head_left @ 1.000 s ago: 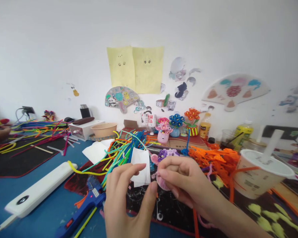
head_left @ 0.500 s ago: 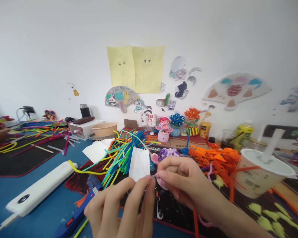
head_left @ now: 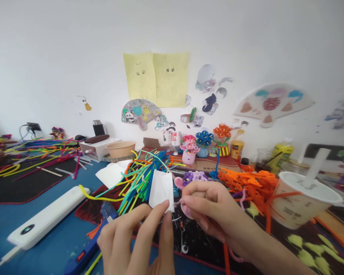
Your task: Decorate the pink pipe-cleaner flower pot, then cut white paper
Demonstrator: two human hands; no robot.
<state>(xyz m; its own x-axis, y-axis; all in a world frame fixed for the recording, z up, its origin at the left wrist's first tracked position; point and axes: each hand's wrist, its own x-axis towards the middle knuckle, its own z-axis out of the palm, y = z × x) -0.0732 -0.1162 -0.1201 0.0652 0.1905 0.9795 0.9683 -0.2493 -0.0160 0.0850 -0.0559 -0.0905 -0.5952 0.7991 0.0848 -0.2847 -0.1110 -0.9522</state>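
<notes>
Finger and thumb of the left hand (head_left: 119, 236) sit close together near a small pinkish-purple bit (head_left: 177, 204), but I cannot tell if they hold anything, while the right hand (head_left: 215, 206) pinches that bit in front of a pink pot (head_left: 187, 212). Half a second ago the left fingertips met at the bit, and now they have pulled back a little, while the right hand stays put. Red-edged dark mat (head_left: 202, 245) shows between the hands, blue table (head_left: 60, 231) spreads out left of the glue gun (head_left: 91, 242), and orange pieces (head_left: 246, 185) and a cup (head_left: 298, 206) crowd the right.
</notes>
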